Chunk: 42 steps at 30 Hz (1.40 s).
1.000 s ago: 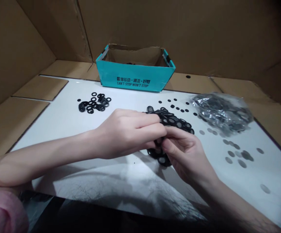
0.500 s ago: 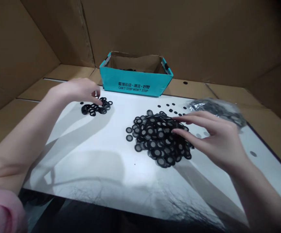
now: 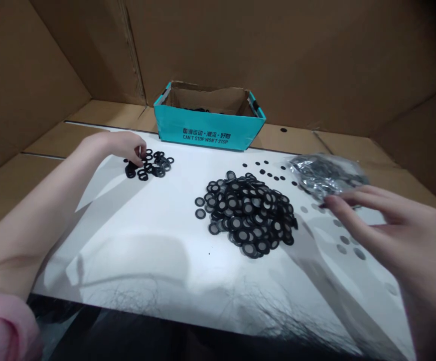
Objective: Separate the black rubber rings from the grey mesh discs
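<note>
My left hand [image 3: 129, 147] hovers low at a small heap of black rings [image 3: 159, 170]. Its fingers are curled, and the thumb tip is among the rings; whatever lies between the fingertips is hidden. Off to the right, my right hand [image 3: 398, 225] has thumb and finger closed on a small dark piece [image 3: 322, 204], too small to make out fully. That hand is in front of a clear plastic bag [image 3: 315, 173] with dark contents. Between the hands lies a big pile of black rings with grey centres [image 3: 248, 208].
A turquoise open box [image 3: 210, 128] stands at the back with dark pieces inside. Small black discs [image 3: 269, 175] lie scattered behind the pile, and grey discs [image 3: 344, 239] lie under the right hand. Cardboard walls [image 3: 259, 45] surround the white work surface [image 3: 157, 210].
My right hand has drawn away from the big pile to the right, over the grey discs. My left hand has shifted left across the small heap of rings.
</note>
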### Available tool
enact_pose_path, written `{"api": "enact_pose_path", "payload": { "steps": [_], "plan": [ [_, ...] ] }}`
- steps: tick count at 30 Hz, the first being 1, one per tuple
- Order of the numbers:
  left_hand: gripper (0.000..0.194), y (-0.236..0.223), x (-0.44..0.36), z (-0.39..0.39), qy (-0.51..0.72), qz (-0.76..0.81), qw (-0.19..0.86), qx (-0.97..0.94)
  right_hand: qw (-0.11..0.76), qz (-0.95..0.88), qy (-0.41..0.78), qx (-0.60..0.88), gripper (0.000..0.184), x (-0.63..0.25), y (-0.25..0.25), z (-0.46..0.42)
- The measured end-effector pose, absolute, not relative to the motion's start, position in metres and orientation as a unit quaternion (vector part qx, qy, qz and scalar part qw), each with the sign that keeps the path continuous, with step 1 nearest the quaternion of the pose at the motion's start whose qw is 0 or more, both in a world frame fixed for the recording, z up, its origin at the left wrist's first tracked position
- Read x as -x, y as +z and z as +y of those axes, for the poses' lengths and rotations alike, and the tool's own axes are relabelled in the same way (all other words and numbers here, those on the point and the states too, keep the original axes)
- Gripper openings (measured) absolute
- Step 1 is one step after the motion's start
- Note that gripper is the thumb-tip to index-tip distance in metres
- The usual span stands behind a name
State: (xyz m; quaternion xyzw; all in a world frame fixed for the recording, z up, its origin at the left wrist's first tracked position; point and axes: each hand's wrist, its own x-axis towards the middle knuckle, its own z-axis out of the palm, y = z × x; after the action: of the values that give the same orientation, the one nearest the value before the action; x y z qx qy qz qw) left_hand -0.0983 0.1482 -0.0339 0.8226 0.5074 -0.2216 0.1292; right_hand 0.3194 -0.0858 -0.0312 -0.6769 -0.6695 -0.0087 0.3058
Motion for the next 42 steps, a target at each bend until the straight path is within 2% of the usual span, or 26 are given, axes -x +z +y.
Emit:
{"api": "enact_pose_path", "payload": {
  "steps": [3,6,7,9,12,14,17,23,31,36,42],
  "plan": [
    [0.043,-0.037,0.103,0.154,-0.216,0.497,0.132,-0.83,0.291,-0.611,0.014,0.736,0.02,-0.343,-0.037,-0.099],
    [0.041,-0.036,0.105,0.155,-0.215,0.496,0.144,-0.829,0.279,-0.583,0.016,0.763,0.005,-0.361,-0.045,-0.107],
    [0.041,-0.036,0.106,0.153,-0.205,0.497,0.142,-0.831,0.272,-0.578,0.015,0.769,0.006,-0.366,-0.048,-0.108],
    [0.042,-0.035,0.107,0.148,-0.153,0.499,0.117,-0.845,0.262,-0.564,0.008,0.783,0.018,-0.373,-0.053,-0.111],
    [0.046,-0.033,0.108,0.137,-0.064,0.486,0.072,-0.869,0.248,-0.55,-0.008,0.797,0.014,-0.386,-0.064,-0.113],
    [0.04,-0.029,0.106,0.131,-0.044,0.481,0.069,-0.873,0.216,-0.567,-0.014,0.795,0.016,-0.396,-0.074,-0.113],
    [0.035,-0.022,0.099,0.127,-0.049,0.464,0.09,-0.88,0.195,-0.589,-0.07,0.781,0.023,-0.408,-0.091,-0.108],
    [0.045,-0.016,0.089,0.133,-0.117,0.473,0.147,-0.861,0.185,-0.638,-0.071,0.744,0.03,-0.405,-0.112,-0.081],
    [0.048,-0.015,0.084,0.13,-0.121,0.475,0.16,-0.857,0.203,-0.627,-0.04,0.752,0.018,-0.396,-0.118,-0.062],
    [0.052,-0.015,0.082,0.129,-0.123,0.47,0.165,-0.858,0.197,-0.595,0.007,0.779,0.019,-0.39,-0.106,-0.063],
    [0.044,-0.017,0.083,0.13,-0.12,0.459,0.16,-0.866,0.184,-0.565,0.075,0.801,0.016,-0.389,-0.097,-0.056]
  ]
}}
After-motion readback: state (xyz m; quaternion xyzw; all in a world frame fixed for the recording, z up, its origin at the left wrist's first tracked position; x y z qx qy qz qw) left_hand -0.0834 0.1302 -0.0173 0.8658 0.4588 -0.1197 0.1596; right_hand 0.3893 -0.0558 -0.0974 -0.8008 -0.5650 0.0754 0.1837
